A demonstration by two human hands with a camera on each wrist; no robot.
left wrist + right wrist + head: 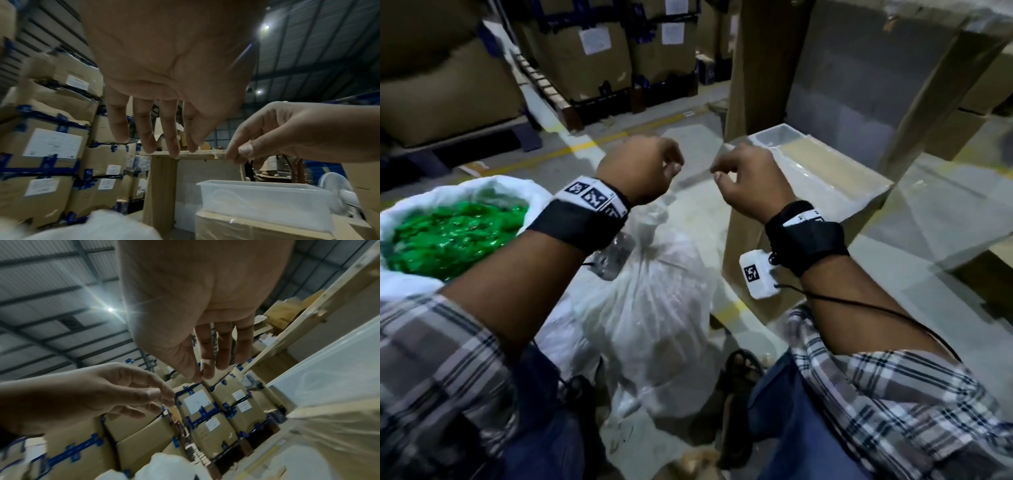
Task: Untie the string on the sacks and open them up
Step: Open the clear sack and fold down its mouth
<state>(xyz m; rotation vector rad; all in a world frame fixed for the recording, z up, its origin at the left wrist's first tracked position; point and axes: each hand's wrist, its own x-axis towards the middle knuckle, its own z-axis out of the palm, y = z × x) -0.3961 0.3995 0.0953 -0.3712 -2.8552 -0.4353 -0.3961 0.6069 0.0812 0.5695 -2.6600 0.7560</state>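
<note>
Progress looks to be about half: the white sack (421, 219) on your left stands open and shows green pieces (448, 233) inside, while the clear sack (654, 291) between your feet is gathered at its neck below your wrists, so I judge it is not opened yet. You hold both hands up in front of you, above this sack and near each other but apart. Your right hand (748, 181) presses thumb and forefinger together as if it pinches something thin; a string may run there, but it is too fine and blurred to be sure. Your left hand (643, 168) has relaxed fingers, a little spread, and holds nothing that I can see. Whether a tie is on the clear sack's neck, I cannot tell, because your left wrist hides it. Stacked cartons (592, 51) stand behind.
</note>
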